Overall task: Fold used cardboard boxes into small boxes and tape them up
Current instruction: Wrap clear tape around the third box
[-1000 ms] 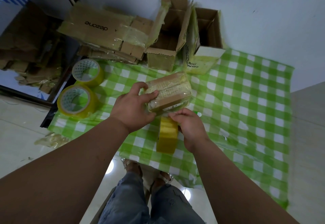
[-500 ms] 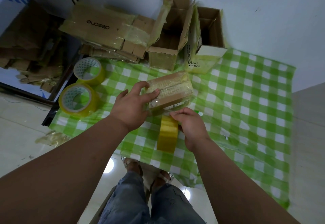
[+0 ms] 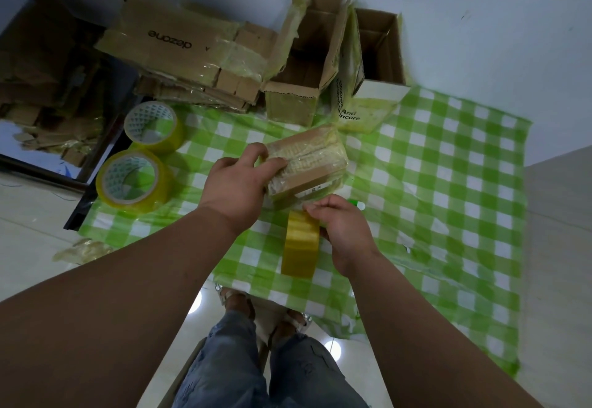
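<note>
A small box (image 3: 309,164) sits near the middle of the worktop (image 3: 448,183), which has a green and white checked cloth on it. The box is brown and has lots of shiny tape wrapped around it.

The left hand (image 3: 238,185) holds the left end of the small box. Its thumb lies on top of the box and its fingers curl around the far side. The right hand (image 3: 341,226) is just below the box, at its near edge. Its fingers are bent and pinch a yellow tape roll (image 3: 301,245) near the top. The roll stands on its edge, touching the near side of the box.

Two more tape rolls lie flat on the left side of the worktop. One big roll (image 3: 133,183) is closer, and the other roll (image 3: 153,127) is just behind it.

At the back of the worktop is a pile of flat cardboard (image 3: 179,48). Next to it stands an open brown box (image 3: 304,64), and beside that is an open white box (image 3: 374,77) with letters on it.

At the bottom are the person's knees in blue jeans (image 3: 256,366).
</note>
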Motion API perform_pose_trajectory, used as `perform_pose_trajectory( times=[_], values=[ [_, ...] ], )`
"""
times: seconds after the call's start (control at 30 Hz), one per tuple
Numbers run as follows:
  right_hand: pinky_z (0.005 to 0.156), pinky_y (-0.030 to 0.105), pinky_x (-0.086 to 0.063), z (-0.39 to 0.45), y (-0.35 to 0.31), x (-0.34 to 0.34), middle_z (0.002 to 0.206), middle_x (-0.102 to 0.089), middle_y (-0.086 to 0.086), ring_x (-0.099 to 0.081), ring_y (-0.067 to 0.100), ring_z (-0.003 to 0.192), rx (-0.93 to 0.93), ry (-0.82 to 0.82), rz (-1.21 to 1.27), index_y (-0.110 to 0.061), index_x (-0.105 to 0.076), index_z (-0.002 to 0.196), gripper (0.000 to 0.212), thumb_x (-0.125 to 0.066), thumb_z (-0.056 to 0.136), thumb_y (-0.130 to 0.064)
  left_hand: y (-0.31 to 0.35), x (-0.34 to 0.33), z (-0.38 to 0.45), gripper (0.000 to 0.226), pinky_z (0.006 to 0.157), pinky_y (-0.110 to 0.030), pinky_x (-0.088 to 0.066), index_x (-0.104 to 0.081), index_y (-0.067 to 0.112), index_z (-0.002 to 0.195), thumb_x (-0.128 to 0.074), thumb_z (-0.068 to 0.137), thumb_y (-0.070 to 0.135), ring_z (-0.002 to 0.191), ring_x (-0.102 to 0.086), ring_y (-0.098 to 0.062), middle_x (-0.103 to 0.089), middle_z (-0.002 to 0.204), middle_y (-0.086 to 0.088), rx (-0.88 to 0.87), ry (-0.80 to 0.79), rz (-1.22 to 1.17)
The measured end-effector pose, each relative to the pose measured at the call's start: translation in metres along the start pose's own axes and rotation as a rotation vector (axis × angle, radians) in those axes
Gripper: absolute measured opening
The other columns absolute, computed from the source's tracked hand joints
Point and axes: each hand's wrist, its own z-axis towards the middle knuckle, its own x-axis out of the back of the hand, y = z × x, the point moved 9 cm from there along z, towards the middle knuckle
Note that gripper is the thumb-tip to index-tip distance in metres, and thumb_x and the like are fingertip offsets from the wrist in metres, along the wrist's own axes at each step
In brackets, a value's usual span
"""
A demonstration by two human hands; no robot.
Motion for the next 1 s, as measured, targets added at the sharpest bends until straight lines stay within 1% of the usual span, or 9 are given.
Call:
perform_pose_trajectory(
  times=[0.23, 0.33, 0.4, 0.47, 0.53, 0.63, 0.73, 0.9, 1.0],
  values=[
    [0.086, 0.041, -0.053, 0.0, 0.0, 0.0, 0.083, -0.07, 0.005, -0.063, 0.021, 0.084, 0.029, -0.019, -0.056, -0.017, -0.064, 0.069, 0.022, -0.069, 0.088, -0.008, 0.0, 0.003, -0.008, 0.074, 0.092, -0.04, -0.041, -0.042, 0.041, 0.142, -0.06, 0.08, 0.006, 0.093, -0.059, -0.033, -0.034, 0.146, 0.002, 0.025, -0.075, -0.075],
    [0.086, 0.042, -0.053, -0.003, -0.003, -0.002, 0.082, -0.07, 0.007, -0.063, 0.021, 0.084, 0.056, -0.029, -0.11, -0.018, -0.065, 0.07, 0.02, -0.069, 0.088, -0.01, 0.005, 0.025, -0.025, 0.056, 0.079, -0.042, -0.045, -0.056, 0.02, 0.133, -0.059, 0.077, 0.012, 0.088, -0.063, -0.034, -0.051, 0.128, -0.013, 0.038, 0.15, -0.129],
    [0.089, 0.043, -0.052, -0.006, -0.006, -0.002, 0.089, -0.072, 0.013, -0.063, 0.021, 0.086, 0.079, -0.031, -0.137, -0.018, -0.066, 0.071, 0.02, -0.068, 0.089, -0.01, 0.012, 0.035, -0.037, 0.04, 0.073, -0.041, -0.048, -0.064, 0.013, 0.118, -0.055, 0.081, 0.027, 0.089, -0.062, -0.031, -0.056, 0.112, -0.012, 0.068, 0.264, -0.227],
    [0.091, 0.045, -0.052, -0.009, -0.009, -0.002, 0.097, -0.071, 0.017, -0.062, 0.021, 0.087, 0.098, -0.039, -0.159, -0.017, -0.066, 0.073, 0.018, -0.067, 0.09, -0.01, 0.029, 0.03, -0.041, 0.037, 0.07, -0.038, -0.051, -0.066, 0.012, 0.108, -0.054, 0.082, 0.035, 0.088, -0.061, -0.025, -0.06, 0.103, -0.006, 0.025, 0.224, -0.324],
    [0.092, 0.045, -0.051, -0.012, -0.011, -0.002, 0.096, -0.071, 0.018, -0.061, 0.019, 0.086, 0.108, -0.056, -0.163, -0.014, -0.066, 0.076, 0.016, -0.066, 0.09, -0.009, 0.041, 0.021, -0.041, 0.036, 0.076, -0.036, -0.05, -0.065, 0.013, 0.108, -0.061, 0.08, 0.035, 0.092, -0.059, -0.024, -0.063, 0.102, -0.003, 0.016, 0.144, -0.379],
    [0.091, 0.038, -0.05, -0.017, -0.014, -0.004, 0.084, -0.069, 0.007, -0.061, 0.016, 0.087, 0.117, -0.093, -0.147, -0.013, -0.065, 0.076, 0.016, -0.066, 0.09, -0.006, 0.04, 0.001, -0.043, 0.034, 0.086, -0.03, -0.043, -0.058, 0.019, 0.112, -0.072, 0.082, 0.025, 0.105, -0.053, -0.019, -0.064, 0.107, 0.004, 0.143, -0.011, -0.484],
    [0.084, 0.03, -0.048, -0.022, -0.015, -0.004, 0.08, -0.068, 0.002, -0.061, 0.015, 0.087, 0.125, -0.119, -0.138, -0.013, -0.063, 0.074, 0.018, -0.064, 0.091, -0.005, 0.039, -0.003, -0.042, 0.038, 0.083, -0.023, -0.036, -0.053, 0.023, 0.112, -0.074, 0.081, 0.026, 0.108, -0.048, -0.011, -0.064, 0.102, 0.013, 0.196, -0.056, -0.554],
    [0.068, 0.018, -0.044, -0.034, -0.014, -0.005, 0.074, -0.065, -0.004, -0.058, 0.01, 0.08, 0.144, -0.129, -0.153, -0.015, -0.06, 0.076, 0.019, -0.061, 0.094, -0.009, 0.045, -0.001, -0.043, 0.046, 0.095, -0.036, -0.042, -0.055, 0.02, 0.123, -0.072, 0.084, 0.036, 0.115, -0.048, -0.013, -0.065, 0.103, 0.014, 0.122, -0.125, -0.401],
    [0.069, 0.022, -0.042, -0.039, -0.015, -0.006, 0.073, -0.063, -0.008, -0.055, 0.01, 0.076, 0.166, -0.127, -0.16, -0.018, -0.059, 0.076, 0.021, -0.059, 0.096, -0.012, 0.047, 0.002, -0.043, 0.041, 0.095, -0.038, -0.04, -0.055, 0.02, 0.122, -0.067, 0.088, 0.04, 0.117, -0.05, -0.015, -0.067, 0.11, 0.012, 0.112, -0.113, -0.343]
  ],
)
